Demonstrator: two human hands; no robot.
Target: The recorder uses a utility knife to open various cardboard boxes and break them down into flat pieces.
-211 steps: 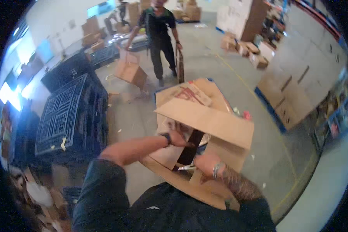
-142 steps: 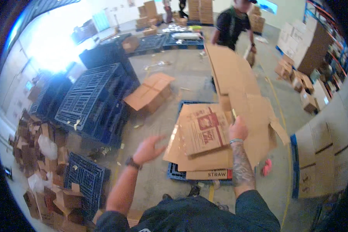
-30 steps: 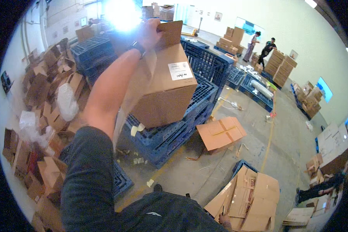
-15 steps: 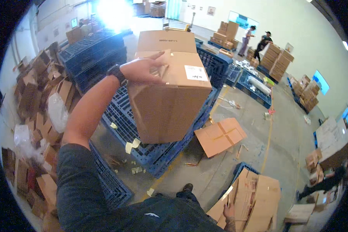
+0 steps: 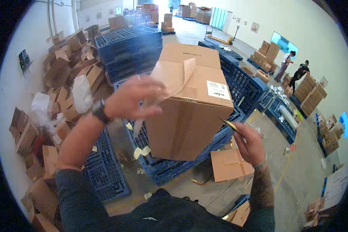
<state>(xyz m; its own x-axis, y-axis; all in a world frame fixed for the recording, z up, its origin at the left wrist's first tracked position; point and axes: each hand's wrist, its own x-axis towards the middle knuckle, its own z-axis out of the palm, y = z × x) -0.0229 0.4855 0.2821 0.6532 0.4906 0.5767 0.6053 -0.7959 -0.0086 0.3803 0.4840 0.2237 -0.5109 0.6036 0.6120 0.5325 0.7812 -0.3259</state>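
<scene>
A tall brown cardboard box (image 5: 181, 129) stands on a blue plastic pallet (image 5: 164, 170) in front of me, its far top flap raised. My left hand (image 5: 133, 98), slightly blurred, is at the box's near left top edge with thumb and fingers apart. A loose strip of clear packing tape (image 5: 187, 75) lifts off the top and runs to this hand; whether it sticks to the fingers I cannot tell. My right hand (image 5: 249, 143) is closed around a thin box cutter (image 5: 230, 124), its tip pointing at the box's right side, apart from it.
Flattened and open cartons (image 5: 62, 73) and clear plastic wrap (image 5: 81, 92) pile up at left. Stacked blue pallets (image 5: 131, 50) stand behind them. A cardboard sheet (image 5: 230, 164) lies on the floor at right. Two people (image 5: 297, 69) stand far right, near stacked boxes (image 5: 313, 91).
My right hand has risen from low right to beside the box, bringing the box cutter. My left hand has moved off the box top toward its left edge, and the tape now stands up loose.
</scene>
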